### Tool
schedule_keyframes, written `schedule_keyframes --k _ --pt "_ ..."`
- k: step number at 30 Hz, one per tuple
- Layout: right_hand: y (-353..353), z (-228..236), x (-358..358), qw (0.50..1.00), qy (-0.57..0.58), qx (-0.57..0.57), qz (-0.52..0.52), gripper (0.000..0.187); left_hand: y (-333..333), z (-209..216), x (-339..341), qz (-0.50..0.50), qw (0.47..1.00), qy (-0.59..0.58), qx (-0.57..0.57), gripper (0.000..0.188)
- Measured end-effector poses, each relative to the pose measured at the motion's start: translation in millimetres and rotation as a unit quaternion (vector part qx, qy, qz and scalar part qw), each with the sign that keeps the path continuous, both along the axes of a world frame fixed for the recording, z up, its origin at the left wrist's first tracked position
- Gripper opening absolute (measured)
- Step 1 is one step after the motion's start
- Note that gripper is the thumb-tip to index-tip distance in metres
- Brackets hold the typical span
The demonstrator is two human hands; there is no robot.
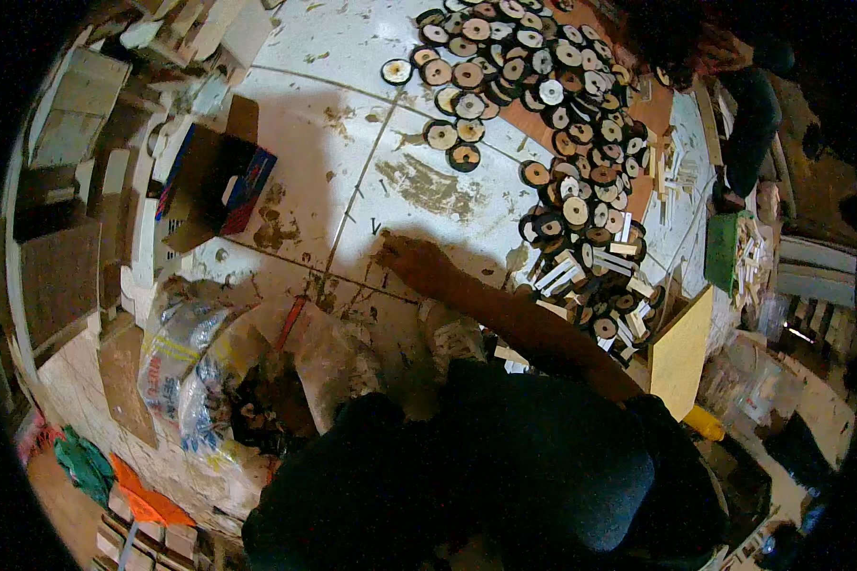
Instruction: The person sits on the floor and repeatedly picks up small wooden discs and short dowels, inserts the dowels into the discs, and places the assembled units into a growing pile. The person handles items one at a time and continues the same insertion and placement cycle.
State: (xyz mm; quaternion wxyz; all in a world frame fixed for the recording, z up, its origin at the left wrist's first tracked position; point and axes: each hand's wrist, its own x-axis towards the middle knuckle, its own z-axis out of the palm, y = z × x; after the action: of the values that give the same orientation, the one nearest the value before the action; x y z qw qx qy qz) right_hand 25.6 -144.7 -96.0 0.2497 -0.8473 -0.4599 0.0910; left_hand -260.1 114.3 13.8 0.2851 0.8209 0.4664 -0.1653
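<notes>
My right arm reaches in from the lower right, and my right hand [406,259] is low over the tiled floor. Its fingers look curled together; whatever they may hold is too small and dim to make out. Just beyond the fingertips, a small dark V-shaped piece [376,228] lies on the tile. A thin red bar-like thing [292,322] lies near my legs. Beside it is a crumpled clear plastic bag [167,366] with a dark opening. I cannot make out my left hand among the shadows there.
Many round wooden discs with dark rims [574,211] are heaped at the far right, with pale wood strips [557,273] among them. An open blue cardboard box [249,190] stands at left. A green crate [722,252] and a yellowish board [681,352] are at right. Another person's leg [754,124] shows at upper right.
</notes>
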Motion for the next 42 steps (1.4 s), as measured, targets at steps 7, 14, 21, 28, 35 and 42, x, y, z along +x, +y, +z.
schedule_keyframes --k 7,14,21,28,35,42 --pt "-23.4 40.7 4.9 0.846 0.4 0.168 -0.309 0.017 -9.3 57.7 12.0 0.149 0.959 -0.204 -0.129 0.037" --pt "-20.5 139.7 14.2 0.643 0.665 0.289 -0.247 0.021 -48.2 15.2 115.0 0.082 0.846 -0.382 -0.364 0.04" --pt "4.6 177.8 11.4 0.749 0.593 0.199 -0.219 0.02 -77.7 -8.2 195.2 0.262 0.496 -0.26 -0.786 0.05" --pt "6.9 163.3 2.6 0.785 0.56 0.19 -0.182 0.019 -87.5 8.1 200.8 0.238 0.594 -0.287 -0.713 0.052" --pt "8.0 136.9 -3.6 0.912 0.281 0.196 -0.228 0.031 -88.0 14.8 209.6 0.082 0.709 -0.242 -0.658 0.059" --pt "-40.5 111.8 34.5 0.883 0.384 0.097 -0.252 0.029 -93.3 -3.5 215.8 0.146 0.644 -0.143 -0.737 0.065"
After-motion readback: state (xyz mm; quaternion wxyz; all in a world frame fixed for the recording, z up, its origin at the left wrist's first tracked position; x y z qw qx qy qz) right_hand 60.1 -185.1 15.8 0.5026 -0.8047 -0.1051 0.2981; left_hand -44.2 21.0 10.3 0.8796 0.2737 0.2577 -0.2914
